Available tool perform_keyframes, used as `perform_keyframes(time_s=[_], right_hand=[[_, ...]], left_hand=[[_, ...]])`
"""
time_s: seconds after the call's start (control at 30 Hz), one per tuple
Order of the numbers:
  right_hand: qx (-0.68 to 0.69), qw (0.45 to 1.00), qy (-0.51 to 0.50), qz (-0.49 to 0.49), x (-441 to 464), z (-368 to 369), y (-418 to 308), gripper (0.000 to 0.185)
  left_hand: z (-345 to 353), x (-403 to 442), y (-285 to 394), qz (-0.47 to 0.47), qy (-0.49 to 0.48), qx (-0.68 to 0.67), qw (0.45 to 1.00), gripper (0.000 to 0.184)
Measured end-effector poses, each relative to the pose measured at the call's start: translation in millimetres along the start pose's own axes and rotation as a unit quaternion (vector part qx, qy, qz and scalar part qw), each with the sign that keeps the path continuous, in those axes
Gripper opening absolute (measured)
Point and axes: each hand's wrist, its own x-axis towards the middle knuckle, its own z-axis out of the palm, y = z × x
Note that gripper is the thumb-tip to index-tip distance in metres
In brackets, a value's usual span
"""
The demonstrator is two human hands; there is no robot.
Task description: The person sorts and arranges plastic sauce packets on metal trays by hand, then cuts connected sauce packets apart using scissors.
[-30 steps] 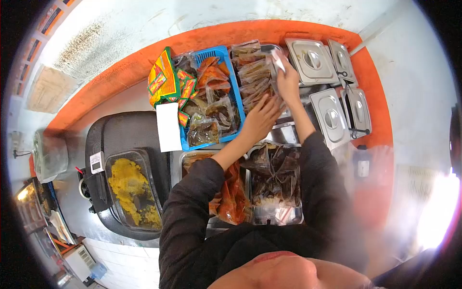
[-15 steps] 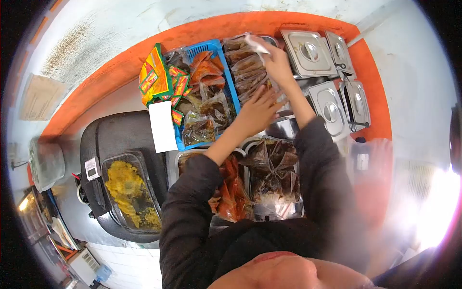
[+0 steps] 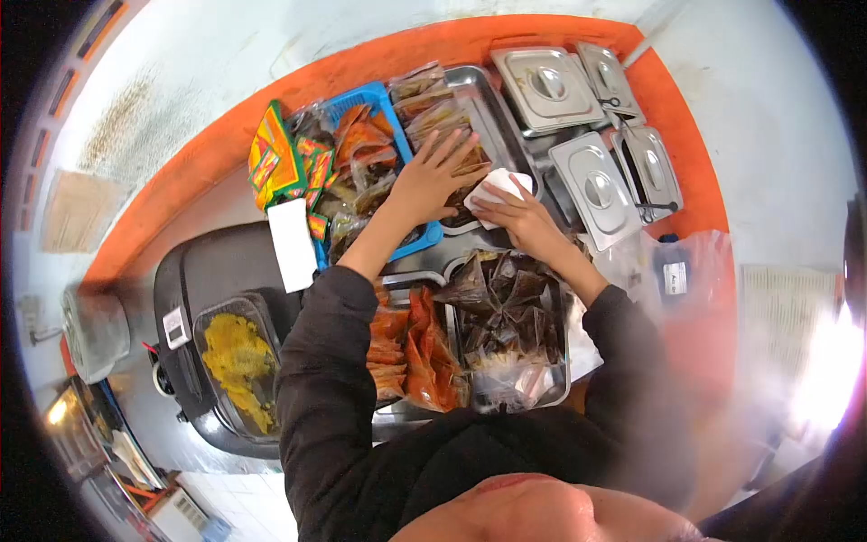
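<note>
A row of brown packets (image 3: 424,101) is set along the left side of a metal tray (image 3: 488,117), whose right side is left partly uncovered. The left hand (image 3: 435,181) is laid over the nearer packets, its grip wide open with the fingers spread; nothing is seen to be grasped by it. A folded white cloth (image 3: 497,191) is held at the tray's near end by the right hand (image 3: 528,217), whose grip is closed on it, just beside the left thumb. Whether the packets are touched by the cloth cannot be told.

A blue basket (image 3: 368,94) filled with packets is placed just left of the tray, and steel lidded containers (image 3: 549,83) are stood to its right. Nearer the body, orange packets (image 3: 429,352) and dark packets (image 3: 510,303) are laid side by side, partly flanked by the dark sleeves (image 3: 330,361).
</note>
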Motion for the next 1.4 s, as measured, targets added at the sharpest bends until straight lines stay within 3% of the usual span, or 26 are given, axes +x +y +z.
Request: perform_keyframes(time_s=[0.03, 0.1, 0.2, 0.3, 0.33, 0.37, 0.43, 0.47, 0.53, 0.6, 0.63, 0.73, 0.83, 0.87, 0.9, 0.93, 0.97, 1.0, 1.03, 1.07, 1.1, 1.17, 1.2, 1.23, 1.37, 1.4], right_hand=[[-0.002, 1.0, 0.004, 0.011, -1.2, 3.7, 1.1, 0.043], [0.16, 0.971, 0.108, 0.139, -7.1, 15.0, 1.1, 0.048], [0.063, 0.985, 0.057, 0.15, -9.7, 17.1, -1.7, 0.064], [0.257, 0.915, 0.23, 0.208, 3.8, -38.0, -39.5, 0.055], [0.286, 0.902, 0.254, 0.199, 4.6, -60.3, -54.8, 0.053], [0.315, 0.886, 0.279, 0.192, 1.2, -71.4, -68.8, 0.05], [0.461, 0.812, 0.306, 0.188, -12.4, -71.3, -100.3, 0.041], [0.489, 0.798, 0.289, 0.203, -20.3, -65.1, -115.7, 0.041], [0.537, 0.777, 0.252, 0.21, -39.6, -68.2, -136.0, 0.044], [0.569, 0.769, 0.207, 0.205, -60.1, -73.9, -153.5, 0.055], [0.623, 0.722, 0.167, 0.248, -72.2, -80.9, -164.7, 0.059], [0.556, 0.753, 0.184, 0.302, -111.2, -81.8, -162.8, 0.057], [0.357, 0.803, 0.253, 0.404, -161.8, -101.4, -138.8, 0.013], [0.275, 0.834, 0.211, 0.428, -187.5, -100.9, -124.7, 0.013], [0.177, 0.836, 0.15, 0.497, -213.3, -92.6, -112.3, 0.013], [0.067, 0.856, 0.12, 0.499, -246.7, -69.1, -94.4, 0.017], [0.068, 0.856, 0.122, 0.498, -266.5, -53.9, -91.6, 0.017], [-0.061, 0.862, 0.11, 0.491, -280.6, -42.3, -89.2, 0.019], [-0.19, 0.852, 0.097, 0.478, -284.1, -40.4, -88.5, 0.021], [-0.19, 0.851, 0.1, 0.479, -287.4, -37.3, -89.0, 0.021], [-0.167, 0.852, 0.088, 0.488, -287.0, -36.1, -92.4, 0.026], [-0.144, 0.853, 0.074, 0.496, -287.6, -35.0, -90.2, 0.032], [-0.086, 0.827, 0.055, 0.552, -288.3, -35.5, -81.3, 0.032], [-0.028, 0.795, 0.035, 0.605, -289.3, -35.4, -74.3, 0.032], [-0.053, 0.758, 0.094, 0.644, -292.5, -28.7, -59.8, 0.029], [-0.184, 0.765, 0.161, 0.596, -293.5, -22.2, -57.5, 0.029]], left_hand=[[-3.8, 1.0, 1.9, -0.001, -0.038, 0.013, 0.999, 0.092], [-5.3, 0.8, 5.4, -0.011, -0.029, 0.041, 0.999, 0.095], [-9.2, 2.8, 12.5, 0.024, -0.008, 0.023, 0.999, 0.1], [-43.7, -1.4, 40.2, -0.032, -0.001, -0.06, 0.998, 0.106], [-57.5, -4.5, 54.7, -0.039, 0.061, -0.244, 0.967, 0.105], [-67.8, -10.7, 69.5, -0.045, 0.113, -0.42, 0.899, 0.105], [-79.5, -30.9, 99.1, -0.103, 0.148, -0.546, 0.818, 0.09], [-80.1, -42.1, 114.3, -0.178, 0.146, -0.549, 0.803, 0.071], [-84.5, -63.1, 131.2, -0.221, 0.107, -0.524, 0.815, 0.046], [-94.1, -83.0, 143.2, -0.241, 0.068, -0.486, 0.837, 0.036], [-94.1, -92.3, 144.2, -0.239, 0.068, -0.484, 0.839, 0.036], [-96.1, -119.5, 119.4, -0.339, 0.209, -0.335, 0.854, 0.031], [-111.3, -143.2, 65.9, -0.372, 0.366, -0.151, 0.84, 0.032], [-111.2, -151.6, 43.0, -0.372, 0.365, -0.148, 0.84, 0.032], [-106.1, -159.8, 19.2, -0.367, 0.367, -0.085, 0.85, 0.041], [-98.7, -167.4, 4.5, -0.362, 0.366, -0.022, 0.857, 0.051], [-84.7, -174.3, -3.4, -0.362, 0.367, -0.019, 0.857, 0.051], [-66.6, -178.0, -11.4, -0.422, 0.221, 0.111, 0.872, 0.061], [-57.0, -174.3, -13.1, -0.466, 0.069, 0.237, 0.849, 0.071], [-49.4, -175.7, -14.0, -0.449, 0.121, 0.137, 0.874, 0.08], [-53.9, -167.8, -3.8, -0.448, 0.122, 0.138, 0.875, 0.08], [-73.8, -134.1, 42.7, -0.321, 0.239, 0.071, 0.914, 0.076], [-84.3, -116.1, 67.1, -0.302, 0.266, 0.037, 0.915, 0.069], [-95.8, -101.3, 87.6, -0.303, 0.264, 0.037, 0.915, 0.069], [-129.0, -55.0, 151.6, -0.187, 0.236, -0.067, 0.951, 0.054], [-131.0, -47.5, 166.1, -0.143, 0.222, -0.097, 0.96, 0.05]])
